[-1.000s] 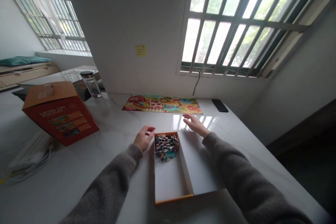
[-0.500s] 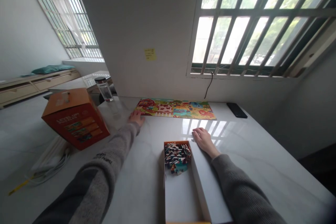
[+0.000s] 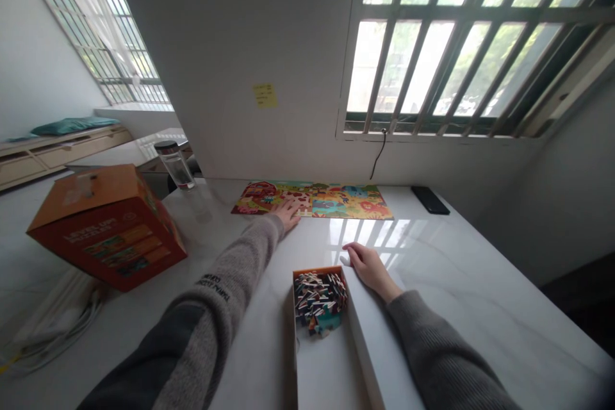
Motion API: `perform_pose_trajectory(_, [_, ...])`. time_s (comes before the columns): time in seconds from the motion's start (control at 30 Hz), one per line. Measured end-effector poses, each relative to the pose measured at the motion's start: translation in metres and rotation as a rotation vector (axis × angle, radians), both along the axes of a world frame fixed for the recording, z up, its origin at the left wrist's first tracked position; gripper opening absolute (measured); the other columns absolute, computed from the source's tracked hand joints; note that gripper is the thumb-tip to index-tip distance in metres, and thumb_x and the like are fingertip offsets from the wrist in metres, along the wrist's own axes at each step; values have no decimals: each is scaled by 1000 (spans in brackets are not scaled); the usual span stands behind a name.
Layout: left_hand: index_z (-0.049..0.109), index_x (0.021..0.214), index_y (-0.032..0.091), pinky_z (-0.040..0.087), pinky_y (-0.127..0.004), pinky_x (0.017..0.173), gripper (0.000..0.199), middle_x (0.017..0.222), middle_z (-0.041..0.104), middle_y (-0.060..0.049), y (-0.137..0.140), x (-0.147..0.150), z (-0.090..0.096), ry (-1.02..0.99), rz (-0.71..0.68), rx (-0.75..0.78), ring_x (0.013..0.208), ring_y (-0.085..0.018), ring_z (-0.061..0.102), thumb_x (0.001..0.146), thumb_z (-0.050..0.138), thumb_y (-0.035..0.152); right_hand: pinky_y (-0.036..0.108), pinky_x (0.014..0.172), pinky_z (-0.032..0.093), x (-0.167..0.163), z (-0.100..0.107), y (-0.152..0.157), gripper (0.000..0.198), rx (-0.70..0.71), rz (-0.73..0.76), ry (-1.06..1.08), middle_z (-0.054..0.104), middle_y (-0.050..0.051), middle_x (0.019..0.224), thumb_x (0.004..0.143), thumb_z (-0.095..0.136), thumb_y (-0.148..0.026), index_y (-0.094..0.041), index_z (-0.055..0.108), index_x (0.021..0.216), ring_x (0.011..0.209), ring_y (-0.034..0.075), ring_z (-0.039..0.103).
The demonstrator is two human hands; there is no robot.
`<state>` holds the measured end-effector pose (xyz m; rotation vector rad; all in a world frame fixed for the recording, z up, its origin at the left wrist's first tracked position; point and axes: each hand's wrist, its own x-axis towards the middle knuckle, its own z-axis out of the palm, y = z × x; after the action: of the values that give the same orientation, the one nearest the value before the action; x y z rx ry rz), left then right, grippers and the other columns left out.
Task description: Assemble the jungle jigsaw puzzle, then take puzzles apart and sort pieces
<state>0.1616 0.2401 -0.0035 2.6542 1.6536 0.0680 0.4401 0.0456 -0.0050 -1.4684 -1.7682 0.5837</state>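
Left hand [image 3: 287, 214] rightward, palm down

It looks like a home: there's a thin white curtain [image 3: 91, 9], a green cushion [image 3: 74, 127] and wooden drawers [image 3: 62, 154].

Puzzle box [image 3: 329, 371] cut off by my view's bottom edge, yellow sticky note [image 3: 265, 95] too small for me to read, barn puzzle [image 3: 255, 195] partly hidden by left hand [image 3: 287, 214]

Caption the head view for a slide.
Left hand at the colourful picture panels; right hand beside an open box of puzzle pieces.
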Motion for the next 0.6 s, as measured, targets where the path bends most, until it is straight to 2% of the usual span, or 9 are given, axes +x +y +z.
perform_pose_trajectory(0.07, [38,149,29,27,-48,117,58,158,35,-8,2,6,1,-3,-80,21,146,-31,28,96,42,50,29,67,46,-1,1,0,37,0,-1,2,67,4,69,94,40,-38,-17,70,98,65,19,61])
perform_pose_trajectory(0.13, [45,144,24,31,-42,115,54,151,44,-9,6,12,5,23,-186,50,140,-28,37,96,45,47,29,67,46,0,0,1,36,-9,-2,8,68,4,69,94,40,-37,-17,70,98,65,19,61])
perform_pose_trajectory(0.2, [51,139,21,39,-38,108,49,144,52,-11,12,19,13,69,-233,52,131,-26,47,96,47,44,30,68,46,0,-1,2,36,-18,-3,10,68,4,69,94,40,-36,-17,70,99,65,19,62])
perform_pose_trajectory(0.27, [53,135,21,46,-37,100,46,138,56,-12,19,28,21,115,-232,28,122,-26,55,95,49,43,30,69,46,0,-2,2,35,-20,-5,12,69,4,71,94,40,-35,-17,70,98,67,19,63])
perform_pose_trajectory(0.37, [58,128,19,48,-38,94,40,129,62,-14,25,39,29,164,-243,3,113,-27,61,94,52,39,30,70,46,1,-1,1,34,-21,-7,17,69,5,74,94,41,-35,-18,70,97,69,19,63])
perform_pose_trajectory(0.5, [63,119,15,48,-41,91,31,123,65,-19,22,47,29,229,-265,-17,109,-30,64,95,48,27,30,70,46,1,-1,1,33,-22,-2,14,70,5,74,94,41,-35,-18,69,97,69,19,63])
perform_pose_trajectory(0.6, [64,116,13,48,-42,90,33,116,68,-21,16,53,26,243,-262,-34,106,-30,66,94,39,13,29,69,46,1,-2,2,32,-17,2,20,70,4,74,94,42,-34,-18,69,96,69,19,63])
